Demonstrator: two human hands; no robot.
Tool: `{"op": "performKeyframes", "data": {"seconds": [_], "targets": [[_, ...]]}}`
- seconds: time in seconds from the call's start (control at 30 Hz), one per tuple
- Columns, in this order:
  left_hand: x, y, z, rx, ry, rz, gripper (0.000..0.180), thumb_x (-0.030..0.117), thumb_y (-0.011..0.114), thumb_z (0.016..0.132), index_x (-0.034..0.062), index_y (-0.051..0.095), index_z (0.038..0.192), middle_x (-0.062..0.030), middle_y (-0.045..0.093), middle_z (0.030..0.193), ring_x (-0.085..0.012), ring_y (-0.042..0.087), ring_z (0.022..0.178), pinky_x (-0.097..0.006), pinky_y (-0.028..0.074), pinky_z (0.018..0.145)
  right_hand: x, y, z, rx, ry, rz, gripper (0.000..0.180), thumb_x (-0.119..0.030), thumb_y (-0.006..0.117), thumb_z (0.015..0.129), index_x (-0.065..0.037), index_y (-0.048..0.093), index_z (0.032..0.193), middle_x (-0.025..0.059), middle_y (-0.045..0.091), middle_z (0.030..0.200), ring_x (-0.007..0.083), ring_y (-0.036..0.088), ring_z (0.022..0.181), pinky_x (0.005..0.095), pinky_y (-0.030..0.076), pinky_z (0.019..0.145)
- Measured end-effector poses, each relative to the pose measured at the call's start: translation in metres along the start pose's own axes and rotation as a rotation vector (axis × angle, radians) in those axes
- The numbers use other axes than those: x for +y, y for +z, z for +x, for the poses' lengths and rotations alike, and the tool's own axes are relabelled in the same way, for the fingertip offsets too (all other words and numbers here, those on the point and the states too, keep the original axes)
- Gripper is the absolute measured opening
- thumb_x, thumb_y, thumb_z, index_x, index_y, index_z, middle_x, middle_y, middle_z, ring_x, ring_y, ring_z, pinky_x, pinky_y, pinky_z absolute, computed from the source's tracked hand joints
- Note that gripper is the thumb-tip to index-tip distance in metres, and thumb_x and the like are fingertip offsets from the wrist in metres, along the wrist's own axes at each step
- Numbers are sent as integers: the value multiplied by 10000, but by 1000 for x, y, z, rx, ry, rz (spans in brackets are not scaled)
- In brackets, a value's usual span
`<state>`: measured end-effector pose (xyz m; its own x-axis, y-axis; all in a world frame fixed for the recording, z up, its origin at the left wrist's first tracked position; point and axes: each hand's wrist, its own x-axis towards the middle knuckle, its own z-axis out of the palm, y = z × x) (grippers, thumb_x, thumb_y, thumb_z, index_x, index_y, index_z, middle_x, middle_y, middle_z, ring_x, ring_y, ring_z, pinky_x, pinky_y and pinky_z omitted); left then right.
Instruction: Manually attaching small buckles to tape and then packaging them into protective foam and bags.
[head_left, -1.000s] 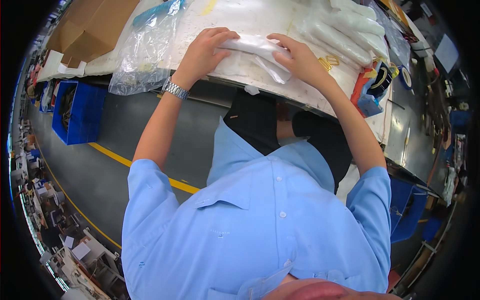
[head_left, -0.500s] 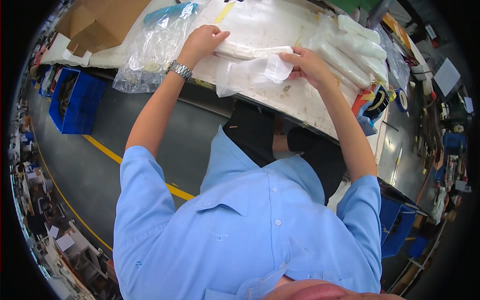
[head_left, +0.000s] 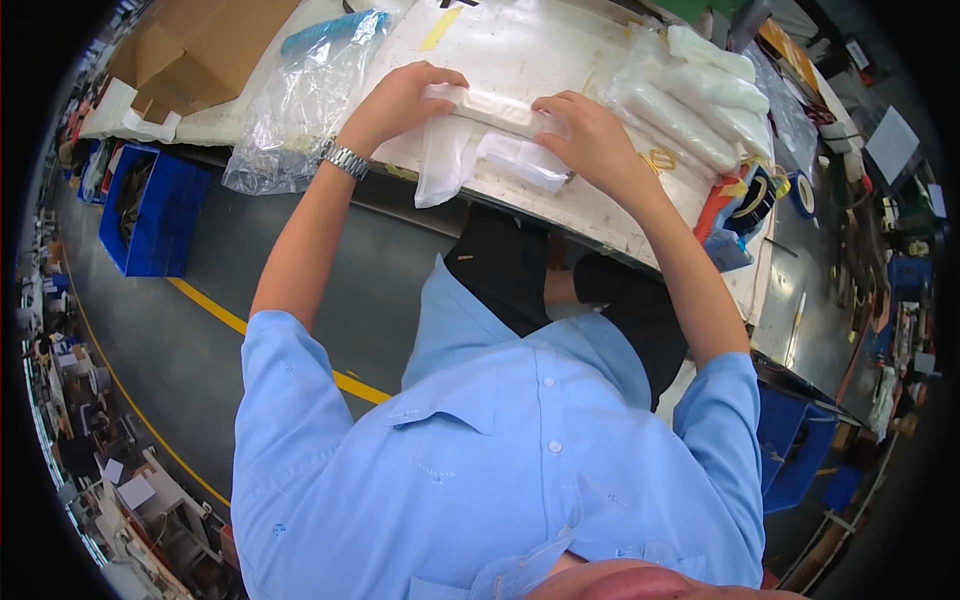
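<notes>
A long, narrow roll of white plastic wrap (head_left: pixel 492 108) stretches between my hands over the near part of the table. My left hand (head_left: pixel 405 98) grips its left end, with fingers curled over the top. My right hand (head_left: pixel 590 138) pinches the right end between thumb and fingers. A loose white translucent sheet (head_left: pixel 441 165) hangs from the roll's left half toward the table edge. Beneath the right half lies another folded white piece (head_left: pixel 528 160). What the wrap holds inside, if anything, cannot be made out.
Several white wrapped rolls (head_left: pixel 690 110) lie right of my hands, near yellow-handled scissors (head_left: pixel 657 160). Left are a clear plastic bag (head_left: pixel 300 115) and a cardboard box (head_left: pixel 195 60). Tape rolls (head_left: pixel 802 195) sit at the right corner. A blue bin (head_left: pixel 150 215) stands beyond the table's left edge.
My right hand has turned over the roll's right end and shifted slightly inward and down. The roll looks tighter, and the loose sheet now hangs farther left. The scissors have come into view.
</notes>
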<state>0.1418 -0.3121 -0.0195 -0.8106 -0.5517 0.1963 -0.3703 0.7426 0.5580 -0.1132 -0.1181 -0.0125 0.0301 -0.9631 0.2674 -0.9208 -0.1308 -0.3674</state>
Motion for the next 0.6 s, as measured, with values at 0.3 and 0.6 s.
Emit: {"op": "performKeyframes", "data": {"seconds": [0.3, 0.6], "targets": [[-9, 12, 36, 470, 168, 378, 237, 196, 764, 973, 93, 784, 1186, -128, 750, 1216, -333, 706, 1129, -442, 563, 1006, 35, 14, 34, 425, 48, -59, 320, -152, 738, 954, -56, 742, 1260, 159, 755, 1203, 365, 706, 1118, 464, 562, 985], [7, 26, 56, 253, 313, 322, 145, 148, 709, 950, 74, 801, 1034, -122, 775, 1033, -340, 726, 1002, -462, 579, 917, 46, 24, 51, 249, -97, -79, 203, -157, 753, 938, -74, 803, 1115, 123, 778, 1163, 346, 709, 1106, 460, 568, 968]]}}
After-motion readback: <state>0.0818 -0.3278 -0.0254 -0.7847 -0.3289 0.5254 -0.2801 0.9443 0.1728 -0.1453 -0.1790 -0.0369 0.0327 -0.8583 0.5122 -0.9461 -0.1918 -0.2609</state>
